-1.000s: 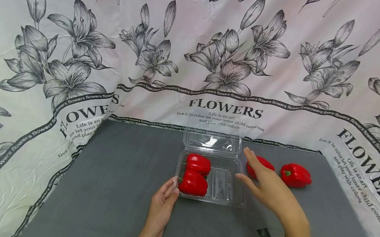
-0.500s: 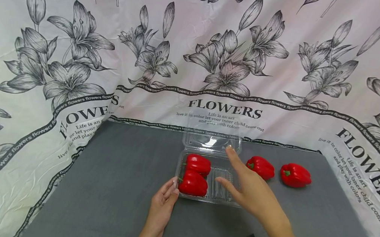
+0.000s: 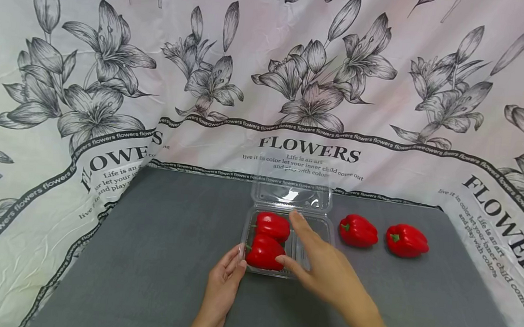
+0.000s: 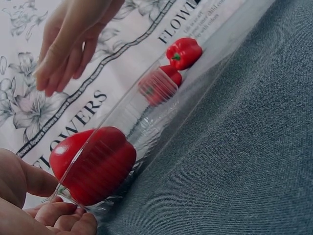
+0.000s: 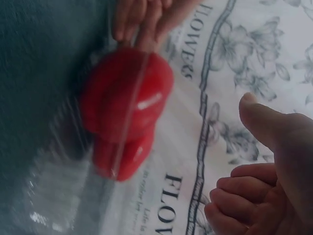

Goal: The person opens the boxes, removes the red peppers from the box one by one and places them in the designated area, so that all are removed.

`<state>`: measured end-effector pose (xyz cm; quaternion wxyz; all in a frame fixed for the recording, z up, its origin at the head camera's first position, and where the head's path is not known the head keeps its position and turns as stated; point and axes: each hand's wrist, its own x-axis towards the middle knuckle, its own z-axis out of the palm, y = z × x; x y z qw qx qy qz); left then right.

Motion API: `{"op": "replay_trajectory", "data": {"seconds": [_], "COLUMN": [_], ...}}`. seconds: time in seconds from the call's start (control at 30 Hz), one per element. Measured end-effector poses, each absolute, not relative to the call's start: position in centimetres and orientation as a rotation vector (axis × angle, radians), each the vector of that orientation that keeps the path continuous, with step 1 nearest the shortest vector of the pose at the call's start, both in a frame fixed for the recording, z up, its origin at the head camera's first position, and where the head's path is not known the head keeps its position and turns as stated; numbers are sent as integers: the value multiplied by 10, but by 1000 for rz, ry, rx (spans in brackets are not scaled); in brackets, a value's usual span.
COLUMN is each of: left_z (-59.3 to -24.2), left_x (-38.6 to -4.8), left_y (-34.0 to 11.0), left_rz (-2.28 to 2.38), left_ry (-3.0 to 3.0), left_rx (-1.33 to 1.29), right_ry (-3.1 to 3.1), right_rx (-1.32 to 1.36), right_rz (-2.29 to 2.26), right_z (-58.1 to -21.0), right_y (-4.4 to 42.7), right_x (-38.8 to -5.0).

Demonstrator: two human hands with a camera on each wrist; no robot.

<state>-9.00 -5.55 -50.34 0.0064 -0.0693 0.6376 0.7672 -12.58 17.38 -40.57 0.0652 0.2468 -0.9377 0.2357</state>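
Clear plastic box [image 3: 323, 224] pinched at 8 o'clock by L hand [image 3: 226, 275]; nothing held by spread R hand [image 3: 331, 272], w/ front red bell pepper [image 3: 264, 252] at approx 9 o'clock, axis 9–3.

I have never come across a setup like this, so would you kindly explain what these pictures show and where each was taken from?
There is no robot here: a person works with two bare hands. The wide view comes from a camera worn on the head, looking forward and down; the closer views come from cameras worn on the left and right wrists. On the grey surface sits a clear plastic container with its lid open. Two red peppers lie inside it, and two loose peppers lie to its right. The left hand grips the container's left edge. The right hand hovers over the container and holds nothing.
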Motion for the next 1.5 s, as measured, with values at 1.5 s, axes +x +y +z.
{"op": "replay_trajectory", "data": {"seconds": [1.5], "left_z": [-503], "left_x": [-91], "left_y": [-56], "left_rz": [2380], "left_ry": [1990], "left_rx": [-248], "right_ry": [-2890], "right_rx": [770], "right_rz": [597], "right_z": [-455], "right_y": [123], "right_x": [-135]}}
